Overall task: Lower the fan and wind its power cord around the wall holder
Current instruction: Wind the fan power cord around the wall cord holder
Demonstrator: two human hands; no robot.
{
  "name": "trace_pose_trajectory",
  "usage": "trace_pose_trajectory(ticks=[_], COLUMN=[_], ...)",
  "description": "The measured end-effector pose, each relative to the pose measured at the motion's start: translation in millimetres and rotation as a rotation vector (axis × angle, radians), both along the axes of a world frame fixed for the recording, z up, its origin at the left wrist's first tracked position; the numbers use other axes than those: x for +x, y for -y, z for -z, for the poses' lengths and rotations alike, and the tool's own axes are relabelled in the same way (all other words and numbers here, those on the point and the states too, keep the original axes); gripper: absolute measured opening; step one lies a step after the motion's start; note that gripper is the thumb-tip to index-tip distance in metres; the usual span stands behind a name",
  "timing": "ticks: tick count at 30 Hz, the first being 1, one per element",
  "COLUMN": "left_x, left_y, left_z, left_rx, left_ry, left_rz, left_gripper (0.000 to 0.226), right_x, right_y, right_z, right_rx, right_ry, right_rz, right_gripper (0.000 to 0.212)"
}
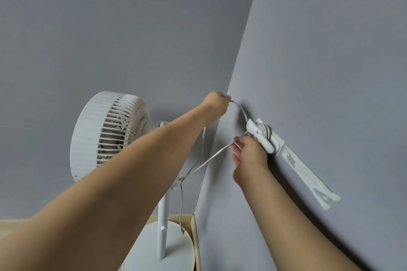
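A white pedestal fan (103,134) stands on a round base (176,246) in the corner of two grey walls. Its flat white power cord (207,161) runs from the fan up to a white wall holder (261,136) fixed on the right wall, where a few turns are wrapped. My left hand (214,106) is raised left of the holder, pinching a loop of the cord that arcs down to the holder. My right hand (248,156) sits just below the holder, with the cord passing between its fingertips. Another stretch of cord hangs down toward the base.
A white strip of tape or trunking (308,179) with peeled patches runs down the right wall from the holder. A light wooden floor edge (193,240) shows beside the fan base. The wall corner (222,116) lies directly behind the hands.
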State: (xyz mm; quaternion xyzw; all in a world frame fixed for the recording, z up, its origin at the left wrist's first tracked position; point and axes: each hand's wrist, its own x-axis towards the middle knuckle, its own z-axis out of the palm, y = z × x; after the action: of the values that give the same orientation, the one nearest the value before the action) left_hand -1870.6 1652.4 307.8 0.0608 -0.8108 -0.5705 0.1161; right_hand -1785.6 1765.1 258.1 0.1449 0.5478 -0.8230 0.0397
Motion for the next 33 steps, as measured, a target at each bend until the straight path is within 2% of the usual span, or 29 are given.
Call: trace_pose_trajectory(ticks=[3, 6, 9, 12, 19, 22, 26, 28, 33], left_x=[7, 16, 25, 37, 56, 62, 65, 65, 67], left_y=[-10, -20, -35, -47, -42, -35, -27, -27, -36], left_z=[-25, -43, -62, -78, -94, -99, -99, -98, -99], left_rx=[-0.056, -0.089, -0.098, -0.161, -0.352, -0.405, -0.422, -0.435, -0.426], left_ry=[-0.047, -0.043, -0.114, -0.181, -0.11, -0.112, -0.089, -0.089, -0.102], left_rz=[0.012, 0.031, 0.064, 0.119, 0.11, 0.125, 0.113, 0.11, 0.142], left_gripper=[0.032, 0.029, 0.029, 0.029, 0.03, 0.026, 0.022, 0.024, 0.032], right_x=[8, 18, 27, 33, 36, 32, 27, 26, 21], right_y=[-5, -9, -15, -21, -21, -20, -17, -17, -20], right_z=[0, -6, -14, -16, -21, -25, -28, -29, -29], right_rx=[0.06, 0.047, 0.023, -0.025, -0.241, -0.296, -0.344, -0.311, -0.246], right_ry=[0.08, 0.084, 0.08, 0.075, 0.077, 0.092, 0.083, 0.092, 0.111], right_rz=[-0.102, -0.142, -0.176, -0.159, -0.091, -0.043, -0.008, 0.013, -0.012], right_gripper=[0.01, 0.023, 0.044, 0.049, 0.073, 0.067, 0.028, 0.035, 0.037])
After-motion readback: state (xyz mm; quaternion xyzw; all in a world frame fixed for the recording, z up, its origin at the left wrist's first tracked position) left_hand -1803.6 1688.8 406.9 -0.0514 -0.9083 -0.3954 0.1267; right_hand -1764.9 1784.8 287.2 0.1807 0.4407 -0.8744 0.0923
